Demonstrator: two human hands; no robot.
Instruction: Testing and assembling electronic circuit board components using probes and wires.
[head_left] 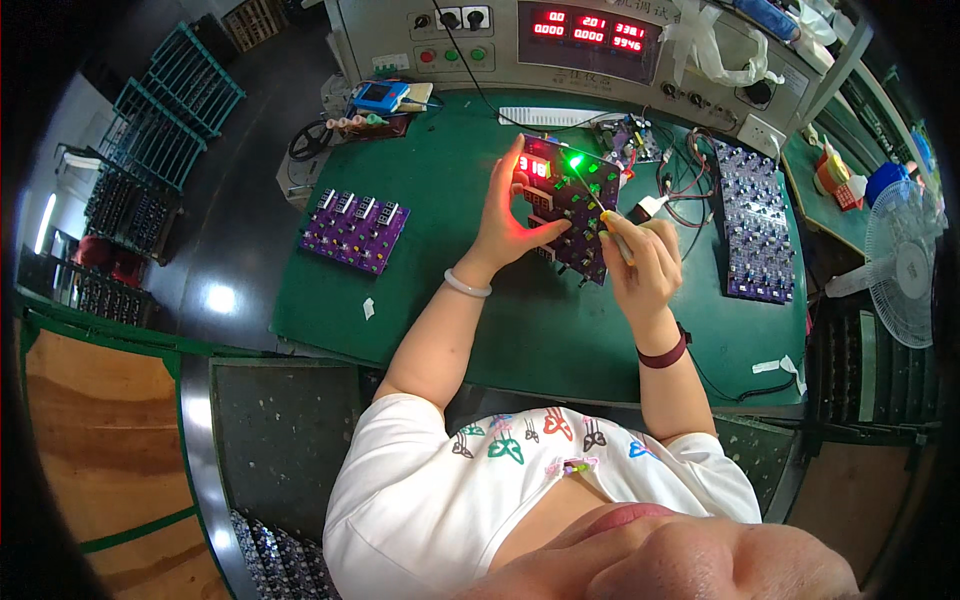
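My left hand point(508, 215) grips the left edge of a purple circuit board point(575, 215), tilted up off the green table. One red digit display point(534, 167) on the board glows, and a green light point(575, 160) shines near its top. In my right hand point(645, 262) is a small screwdriver point(617, 237) with a yellowish handle, its thin shaft pointing up across the board toward the green light. Whether the tip touches a part is too small to tell. Wires run behind the board's right side.
A second purple board point(354, 230) lies at the left. More boards point(755, 225) form a long panel at the right, beside loose cables point(690, 190). A test bench panel point(480, 60) with red readouts stands at the back. A white fan point(905, 265) is by the table's right edge.
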